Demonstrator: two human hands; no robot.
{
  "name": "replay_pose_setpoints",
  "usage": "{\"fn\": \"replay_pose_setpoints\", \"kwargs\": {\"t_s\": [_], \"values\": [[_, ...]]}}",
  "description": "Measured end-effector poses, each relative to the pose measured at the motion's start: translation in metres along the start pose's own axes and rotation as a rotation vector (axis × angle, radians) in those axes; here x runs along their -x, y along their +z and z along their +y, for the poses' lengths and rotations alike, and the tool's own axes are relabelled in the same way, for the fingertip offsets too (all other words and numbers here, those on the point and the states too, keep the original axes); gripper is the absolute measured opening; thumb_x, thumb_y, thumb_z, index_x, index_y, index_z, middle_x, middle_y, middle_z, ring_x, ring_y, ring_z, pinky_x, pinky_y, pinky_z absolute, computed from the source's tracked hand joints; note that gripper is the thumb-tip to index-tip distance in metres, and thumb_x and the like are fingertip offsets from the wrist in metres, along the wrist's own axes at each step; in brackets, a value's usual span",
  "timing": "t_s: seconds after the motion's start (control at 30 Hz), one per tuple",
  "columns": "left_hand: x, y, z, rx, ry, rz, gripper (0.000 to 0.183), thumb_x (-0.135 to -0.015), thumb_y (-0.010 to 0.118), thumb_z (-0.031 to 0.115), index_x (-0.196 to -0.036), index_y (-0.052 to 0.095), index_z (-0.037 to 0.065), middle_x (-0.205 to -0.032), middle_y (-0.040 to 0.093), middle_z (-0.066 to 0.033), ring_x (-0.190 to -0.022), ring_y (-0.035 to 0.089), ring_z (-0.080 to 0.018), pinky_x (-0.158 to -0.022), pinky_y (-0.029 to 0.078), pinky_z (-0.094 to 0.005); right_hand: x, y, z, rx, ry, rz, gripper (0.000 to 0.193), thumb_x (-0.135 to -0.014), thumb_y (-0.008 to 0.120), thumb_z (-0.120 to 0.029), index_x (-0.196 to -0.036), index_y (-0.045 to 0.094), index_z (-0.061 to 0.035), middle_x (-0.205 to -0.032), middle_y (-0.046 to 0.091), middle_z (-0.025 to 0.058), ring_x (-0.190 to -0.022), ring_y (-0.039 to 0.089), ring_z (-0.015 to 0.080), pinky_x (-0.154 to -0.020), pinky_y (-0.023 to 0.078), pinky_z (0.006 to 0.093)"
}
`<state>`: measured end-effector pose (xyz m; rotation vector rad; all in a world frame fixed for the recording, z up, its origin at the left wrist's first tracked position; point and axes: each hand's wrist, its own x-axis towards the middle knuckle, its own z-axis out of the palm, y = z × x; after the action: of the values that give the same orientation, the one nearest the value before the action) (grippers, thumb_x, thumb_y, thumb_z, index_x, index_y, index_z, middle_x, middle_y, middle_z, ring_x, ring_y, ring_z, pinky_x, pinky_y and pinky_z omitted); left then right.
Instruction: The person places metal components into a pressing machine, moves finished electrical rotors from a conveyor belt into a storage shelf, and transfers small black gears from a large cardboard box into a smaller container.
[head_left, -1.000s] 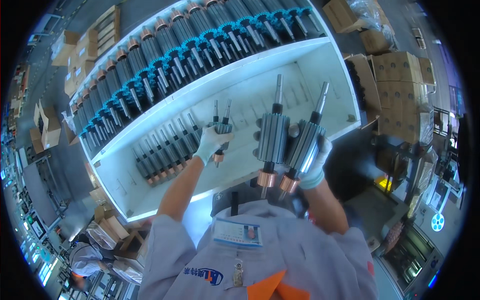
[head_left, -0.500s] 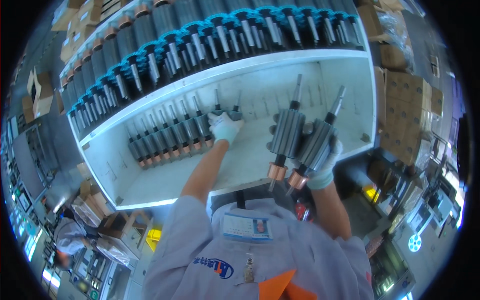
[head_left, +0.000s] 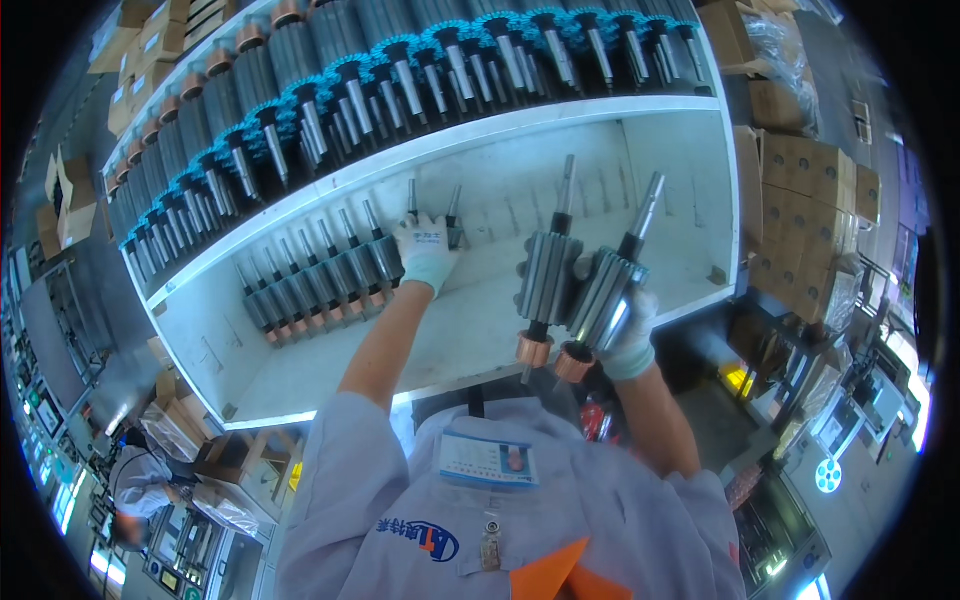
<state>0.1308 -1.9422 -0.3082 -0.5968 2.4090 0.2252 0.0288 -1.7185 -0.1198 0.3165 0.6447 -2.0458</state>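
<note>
My right hand [head_left: 628, 335], in a pale glove, holds two motor armatures side by side above the white box's right part. The left-hand armature [head_left: 548, 280] and the right-hand armature [head_left: 605, 295] have grey ribbed cores, steel shafts pointing away and copper commutators toward me. My left hand [head_left: 428, 250], also gloved, is closed over an armature at the right end of a row inside the box; its core is hidden, and a shaft [head_left: 413, 196] sticks up behind the fingers. Another shaft [head_left: 455, 203] shows just right of that hand. The row of armatures [head_left: 320, 285] stretches to the left.
The white box [head_left: 480, 350] has an upper tier packed with armatures bearing blue rings [head_left: 400, 50]. Cardboard cartons [head_left: 800, 220] are stacked at the right. An open carton [head_left: 70, 205] lies at the far left. Another person [head_left: 140, 475] is at the lower left.
The whole view has shifted a little, so the box sits slightly further left. My left hand stays on the armature at the row's end; my right hand still holds its two armatures.
</note>
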Motion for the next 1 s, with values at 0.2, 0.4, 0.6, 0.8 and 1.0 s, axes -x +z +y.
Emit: {"fn": "replay_pose_setpoints", "kwargs": {"t_s": [0.2, 0.4, 0.6, 0.8, 1.0], "values": [[-0.017, -0.014, -0.005, 0.149, -0.161, -0.145, 0.061, -0.080, 0.072, 0.055, -0.120, 0.065, 0.010, -0.129, 0.058, -0.0173, -0.126, 0.051, -0.0387, -0.097, 0.043, -0.0499, 0.000, 0.002, -0.008, 0.187, 0.060, -0.012, 0.075, -0.069, 0.088, -0.039, -0.124, 0.055, 0.0003, -0.113, 0.063, 0.0107, -0.104, 0.066, 0.0252, -0.089, 0.057, 0.0425], [0.001, -0.016, -0.012, 0.070, -0.131, -0.052, 0.069, -0.084, 0.067, 0.061, -0.124, 0.065, 0.005, -0.128, 0.055, -0.0163, -0.124, 0.052, -0.0349, -0.095, 0.042, -0.0464, -0.012, 0.014, -0.021, 0.628, 0.036, -0.186, 0.075, -0.065, 0.091, -0.039, -0.119, 0.057, 0.0010, -0.102, 0.065, 0.0095, -0.091, 0.065, 0.0186, -0.083, 0.054, 0.0347], [0.034, -0.028, -0.014, 1.083, -0.001, 0.064, 0.087, -0.084, 0.076, 0.050, -0.148, 0.042, 0.003, -0.151, 0.042, -0.0196, -0.137, 0.046, -0.0347, -0.112, 0.037, -0.0497, -0.028, 0.021, -0.015, 0.774, 0.011, -0.205, 0.058, -0.066, 0.083, -0.023, -0.114, 0.061, 0.0000, -0.106, 0.065, 0.0100, -0.107, 0.060, 0.0235, -0.098, 0.047, 0.0367], [0.089, -0.123, 0.015, 2.020, 0.558, -0.355, 0.109, -0.075, 0.091, 0.026, -0.156, 0.023, -0.001, -0.140, 0.053, -0.0112, -0.131, 0.051, -0.0250, -0.111, 0.043, -0.0384, -0.046, 0.039, -0.009, 0.866, 0.201, -0.240, 0.055, -0.062, 0.085, -0.022, -0.111, 0.067, -0.0027, -0.115, 0.061, 0.0171, -0.130, 0.043, 0.0316, -0.111, 0.033, 0.0415], [0.112, -0.132, -0.015, 2.130, 0.410, -0.429, 0.072, -0.077, 0.082, 0.004, -0.140, 0.046, 0.000, -0.102, 0.064, -0.0132, -0.066, 0.067, -0.0189, -0.054, 0.053, -0.0293, -0.056, 0.057, -0.009, 0.706, 0.535, -0.281, 0.064, -0.070, 0.082, -0.009, -0.128, 0.055, -0.0004, -0.108, 0.066, 0.0115, -0.099, 0.064, 0.0192, -0.087, 0.052, 0.0329]]}}
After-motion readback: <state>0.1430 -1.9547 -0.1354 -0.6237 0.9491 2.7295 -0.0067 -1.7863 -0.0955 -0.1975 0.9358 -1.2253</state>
